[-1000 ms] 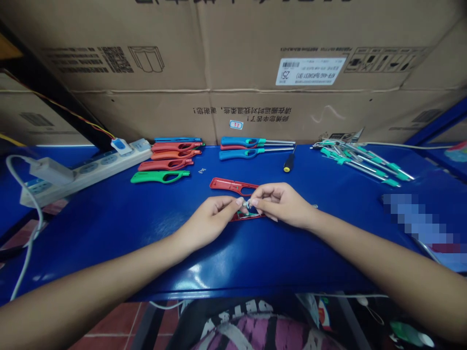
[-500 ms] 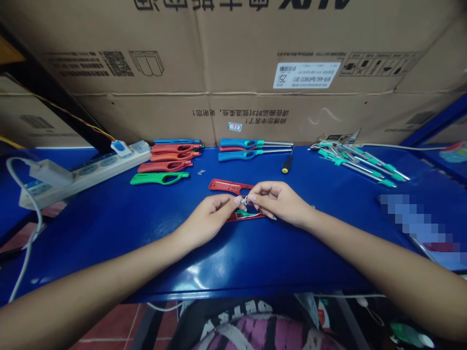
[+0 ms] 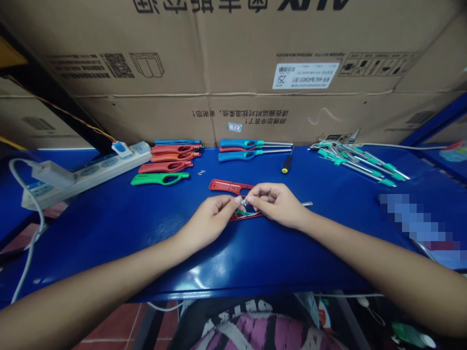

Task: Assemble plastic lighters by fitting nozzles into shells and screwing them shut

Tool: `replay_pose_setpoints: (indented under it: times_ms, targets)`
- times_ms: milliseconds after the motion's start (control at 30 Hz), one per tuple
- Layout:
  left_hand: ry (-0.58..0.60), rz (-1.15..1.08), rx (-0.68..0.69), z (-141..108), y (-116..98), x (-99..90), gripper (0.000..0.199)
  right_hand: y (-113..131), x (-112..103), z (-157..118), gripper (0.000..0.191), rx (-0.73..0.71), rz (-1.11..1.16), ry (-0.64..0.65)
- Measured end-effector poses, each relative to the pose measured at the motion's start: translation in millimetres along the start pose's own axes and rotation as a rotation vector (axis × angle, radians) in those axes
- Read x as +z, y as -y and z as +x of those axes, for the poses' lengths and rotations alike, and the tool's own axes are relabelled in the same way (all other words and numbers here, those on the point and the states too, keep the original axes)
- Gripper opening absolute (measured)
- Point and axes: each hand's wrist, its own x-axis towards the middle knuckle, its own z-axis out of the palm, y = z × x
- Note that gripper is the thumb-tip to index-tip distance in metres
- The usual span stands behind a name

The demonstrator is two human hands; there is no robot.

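My left hand (image 3: 209,218) pinches a small whitish part (image 3: 243,201) between thumb and fingertips. The fingertips of my right hand (image 3: 280,206) close on the same part from the other side. What exactly it is I cannot make out. Just behind the fingers lies a red lighter handle half (image 3: 226,185), hollow side up. Under my hands, partly covered, is a second red handle half (image 3: 237,217) with green and white pieces in it. The tip of a metal tube (image 3: 308,204) sticks out to the right of my right hand.
Several coloured handle shells (image 3: 160,179) lie at the back left beside a power strip (image 3: 91,170). Assembled blue lighters (image 3: 237,155), a screwdriver (image 3: 287,164) and a pile of metal tubes with green ends (image 3: 361,163) line the back, before a cardboard box (image 3: 233,107).
My right hand has shifted slightly, and the metal tube's tip now shows to its right. Both hands keep their pinch on the small part.
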Motion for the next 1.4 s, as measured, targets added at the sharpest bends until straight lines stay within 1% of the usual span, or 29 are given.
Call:
replay_pose_setpoints:
  times_ms: [133,200,267,400,500,567,700,900,1133,1233,1400]
  targets:
    - [0.061,0.104,0.070,0.4,1.0,-8.8,0.041,2.2,-6.0,-0.2,0.037,0.032,-0.053,0.069]
    - [0.090,0.214,0.125,-0.6,0.9,-13.5,0.040,3.6,-10.3,0.1,0.038,0.026,-0.090,0.110]
    - [0.102,0.341,0.215,-2.4,0.7,-17.2,0.037,4.3,-14.8,1.2,0.037,0.008,-0.110,0.126]
    - [0.059,0.575,0.431,-5.4,2.7,-21.9,0.032,3.7,-22.2,4.8,0.032,-0.009,-0.122,0.103]
    - [0.016,0.665,0.496,-4.7,6.4,-25.2,0.030,1.6,-25.8,6.4,0.031,-0.002,-0.141,0.117]
    - [-0.004,0.672,0.501,-3.0,8.5,-27.4,0.028,-0.3,-27.5,6.6,0.031,0.007,-0.148,0.144]
    - [0.013,0.686,0.466,0.2,10.4,-29.7,0.022,-2.5,-29.8,6.1,0.028,0.025,-0.158,0.176]
    - [0.010,0.768,0.520,2.3,10.2,-30.5,0.023,-0.2,-30.4,6.0,0.023,-0.031,-0.165,0.154]
    - [-0.004,0.826,0.557,6.2,16.0,-33.8,0.026,0.7,-29.8,7.1,0.021,-0.014,-0.161,0.181]
    - [0.017,0.845,0.571,7.0,18.0,-33.1,0.025,1.4,-30.7,7.0,0.022,-0.017,-0.160,0.191]
    - [0.019,0.879,0.525,5.0,16.6,-31.2,0.021,1.8,-31.8,6.7,0.023,-0.017,-0.168,0.189]
